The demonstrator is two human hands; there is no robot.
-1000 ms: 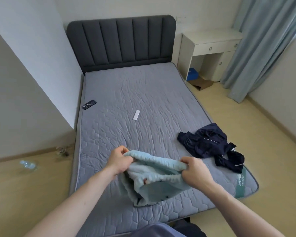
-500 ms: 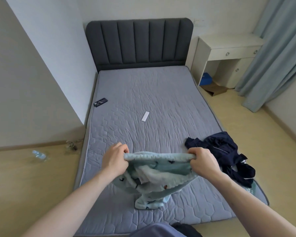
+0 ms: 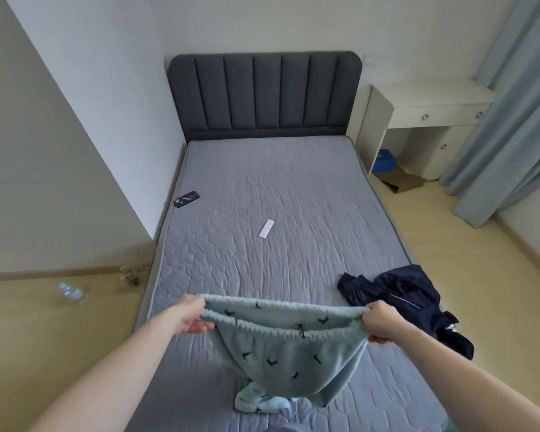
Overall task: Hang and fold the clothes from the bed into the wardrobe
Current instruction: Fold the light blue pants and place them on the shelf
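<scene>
Both hands up over the foot of the bed [image 3: 293, 188], and the pale blue trousers [image 3: 287, 360] are strung between them. The left hand [image 3: 191, 316] pinches one end of the elastic waistband, the right hand [image 3: 384, 321] grips the other, fingers curled round the fabric on both sides. The waistband runs straight across from hand to hand, gaping open toward the camera, and the legs hang down from it, their ends bunched on the mattress just below.

So the long axis is vertical — waistband on top, legs trailing — and each hand has an equal share of it. A fold, I'd judge, wants the two corners brought together or the whole thing laid flat up the bed, where there is bare quilt ahead.

Next in line looks to be the navy garment [image 3: 409, 300], crumpled by the right edge of the bed, just beyond the right hand — clearly the nearer hand for it. A white strip [image 3: 266, 228] lies mid-mattress and a dark remote [image 3: 186, 199] near the left edge. No wardrobe in view.
</scene>
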